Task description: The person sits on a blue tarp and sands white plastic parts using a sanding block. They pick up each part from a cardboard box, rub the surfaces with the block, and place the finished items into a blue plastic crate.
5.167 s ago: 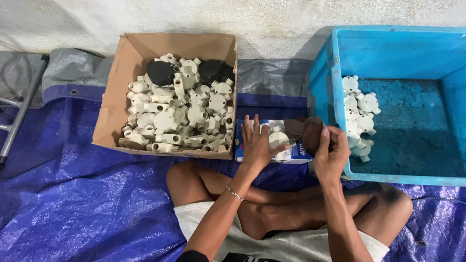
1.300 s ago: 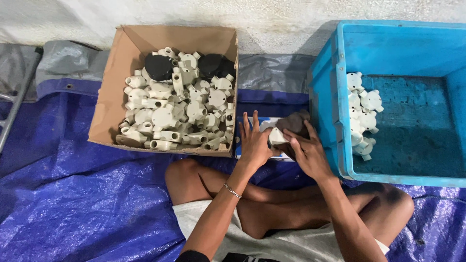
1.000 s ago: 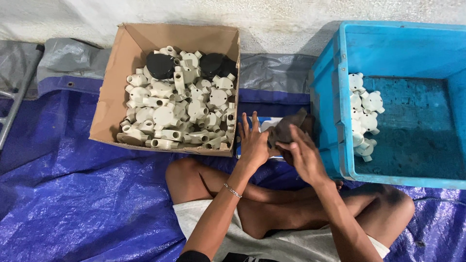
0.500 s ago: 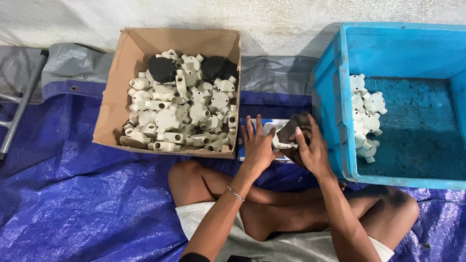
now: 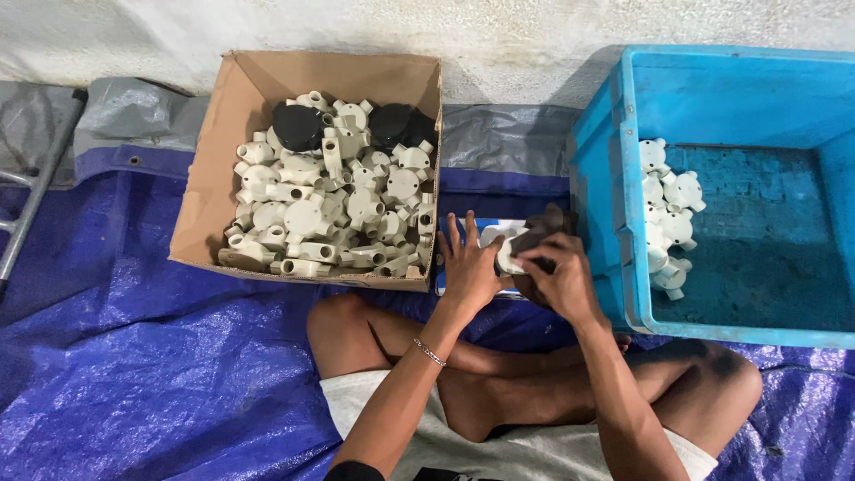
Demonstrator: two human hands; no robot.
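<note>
I sit cross-legged on a blue tarp. My left hand (image 5: 469, 264) lies with fingers spread on a white plastic junction box (image 5: 506, 252) that sits on a small blue-and-white pad between the two containers. My right hand (image 5: 557, 278) grips a dark rag or pad (image 5: 545, 223) pressed against the same white piece. A cardboard box (image 5: 207, 191) at the left holds several cream junction boxes (image 5: 331, 214) and two black round lids (image 5: 297, 127). The blue plastic crate (image 5: 614, 169) at the right holds several white junction boxes (image 5: 666, 209) along its left side.
A pale rough wall (image 5: 267, 27) runs along the back. Grey tarp (image 5: 125, 125) lies behind the blue tarp (image 5: 134, 383). A metal frame leg (image 5: 27, 214) shows at the far left. My bare legs (image 5: 534, 383) cross in front.
My right hand has shifted left from the crate's edge and come down onto the white piece with the dark rag. My left hand stays on the piece.
</note>
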